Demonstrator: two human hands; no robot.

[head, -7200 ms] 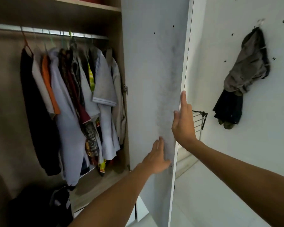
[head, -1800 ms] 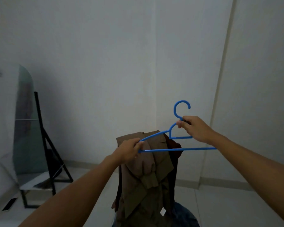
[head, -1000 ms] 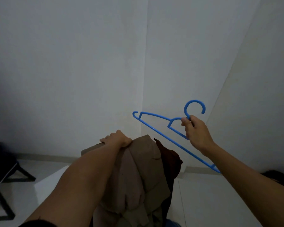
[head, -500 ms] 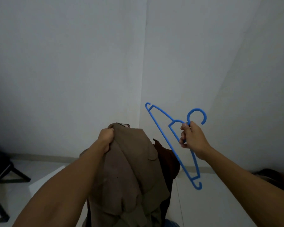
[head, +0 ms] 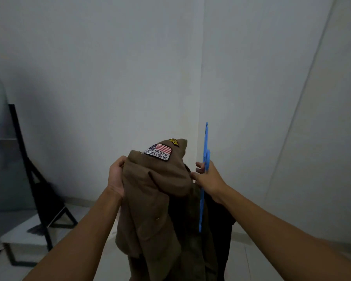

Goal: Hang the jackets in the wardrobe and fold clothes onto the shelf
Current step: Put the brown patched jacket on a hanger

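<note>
Threading: the blue hanger [head: 204,159] is being brought to the brown jacket [head: 156,191], judged to be the step of getting the jacket onto it before it goes to the wardrobe.
Left grip: the left hand [head: 116,176] is curled round a bunched fold of the jacket near its top, and the garment is held up in the air in front of the person.
Right grip: the right hand [head: 208,177] is clamped on the hanger at its neck; the hanger is seen edge-on, upright, just beside the jacket's right side.
Jacket: a flag patch [head: 157,151] is turned upward at the top; the rest hangs crumpled, and a darker garment [head: 221,224] hangs behind it.
Collar: its opening cannot be made out in the folds.
Advice: the collar should be found and spread first, then one hanger arm slid into a shoulder before the other is eased in.
Risk: the darker garment may be caught up with the jacket.
Wardrobe: not in view.
</note>
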